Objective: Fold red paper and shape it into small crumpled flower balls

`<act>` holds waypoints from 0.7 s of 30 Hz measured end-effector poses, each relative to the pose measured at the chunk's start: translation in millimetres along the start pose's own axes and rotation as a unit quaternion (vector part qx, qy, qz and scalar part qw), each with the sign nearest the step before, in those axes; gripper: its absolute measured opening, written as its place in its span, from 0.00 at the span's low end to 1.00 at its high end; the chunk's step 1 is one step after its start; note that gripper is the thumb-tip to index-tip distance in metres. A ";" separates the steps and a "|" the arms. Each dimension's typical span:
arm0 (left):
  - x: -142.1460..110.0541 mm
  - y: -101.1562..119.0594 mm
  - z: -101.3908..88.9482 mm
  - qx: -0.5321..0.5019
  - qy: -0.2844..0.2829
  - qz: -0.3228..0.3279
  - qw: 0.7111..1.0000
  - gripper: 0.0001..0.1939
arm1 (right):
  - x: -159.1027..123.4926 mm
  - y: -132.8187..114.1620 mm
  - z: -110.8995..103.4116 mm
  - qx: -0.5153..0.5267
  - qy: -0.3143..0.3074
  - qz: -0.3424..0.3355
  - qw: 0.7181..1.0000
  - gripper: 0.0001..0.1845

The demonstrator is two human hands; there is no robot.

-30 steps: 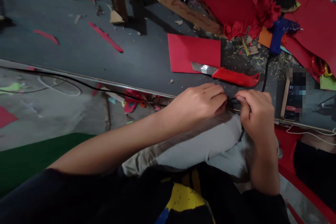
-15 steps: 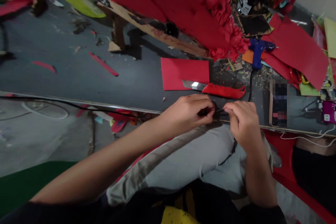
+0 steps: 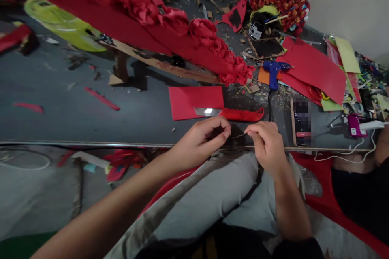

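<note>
My left hand (image 3: 204, 139) is at the table's front edge, thumb and forefinger curled together in a pinch; whatever is between the tips is hidden. A short gap to the right, my right hand (image 3: 267, 145) pinches a thin dark strand (image 3: 239, 135), which might be wire or twig. The strand points toward my left fingertips; I cannot tell whether it touches them. Just beyond both hands lies a utility knife (image 3: 241, 114) with a red handle, its blade out over a folded piece of red paper (image 3: 194, 99).
A blue glue gun (image 3: 273, 73) lies to the right with its cord trailing toward me. Near it are a phone (image 3: 299, 123), red sheets (image 3: 316, 68) and a purple box (image 3: 356, 125) with white cables. A large red crepe-trimmed piece (image 3: 146, 28) spans the back left. Another person sits at right.
My view has swung so that more of the table's back and right side shows. My left fingertips have drawn away from the right hand, exposing more of the strand. The knife has stayed put.
</note>
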State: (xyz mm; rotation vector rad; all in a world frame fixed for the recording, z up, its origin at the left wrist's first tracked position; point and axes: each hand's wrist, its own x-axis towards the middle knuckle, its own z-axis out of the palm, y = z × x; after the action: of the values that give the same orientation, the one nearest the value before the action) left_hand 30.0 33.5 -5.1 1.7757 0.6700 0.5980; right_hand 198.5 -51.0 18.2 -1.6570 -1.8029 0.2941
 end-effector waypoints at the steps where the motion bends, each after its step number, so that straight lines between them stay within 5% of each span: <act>1: -1.2 -2.2 -0.1 -0.005 0.003 0.008 1.000 0.11 | 0.2 0.1 0.1 0.002 -0.001 0.002 1.000 0.11; 11: -8.8 -15.8 8.1 -0.033 0.072 -0.027 0.997 0.12 | 2.2 5.0 13.1 0.034 -0.026 0.009 0.999 0.11; 14: -7.1 -14.3 9.3 -0.050 0.050 -0.048 0.996 0.18 | 2.9 5.8 13.7 0.041 -0.011 0.018 0.999 0.11; 21: 0.3 -13.5 5.4 -0.027 0.006 -0.052 0.998 0.17 | 1.7 8.5 8.6 0.071 0.023 0.008 0.997 0.07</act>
State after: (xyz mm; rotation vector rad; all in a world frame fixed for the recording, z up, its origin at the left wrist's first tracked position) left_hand 32.0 33.4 -19.5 1.6772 0.7424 0.5506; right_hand 200.1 -45.7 7.3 -1.5666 -1.6962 0.3792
